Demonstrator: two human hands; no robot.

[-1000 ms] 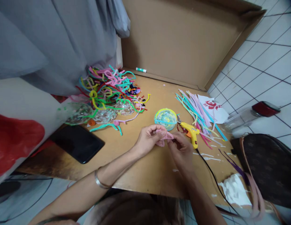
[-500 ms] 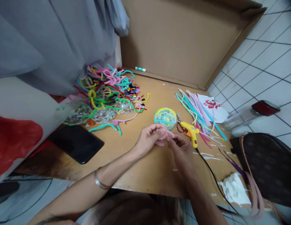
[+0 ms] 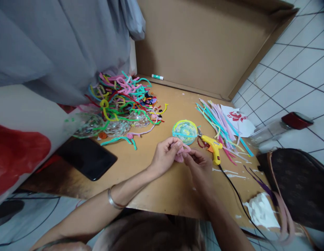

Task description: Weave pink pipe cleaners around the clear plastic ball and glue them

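Head view: pink fuzzy piece sits between both hands; left hand at its 9 o'clock pinches it, right hand at 4 o'clock grips its edge. Yellow-rimmed disc near 12, pipe-cleaner bundle at 2, yellow glue gun at 3, black phone at 9, tangled pile at 10.

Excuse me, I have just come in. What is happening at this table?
A person is handling a small pink looped piece with both bare hands: the left hand grips it, and the right hand pinches at its side. Just beyond lies a round multicoloured piece, with a yellow glue gun beside it. Coloured strips lie farther right, a tangled heap left.
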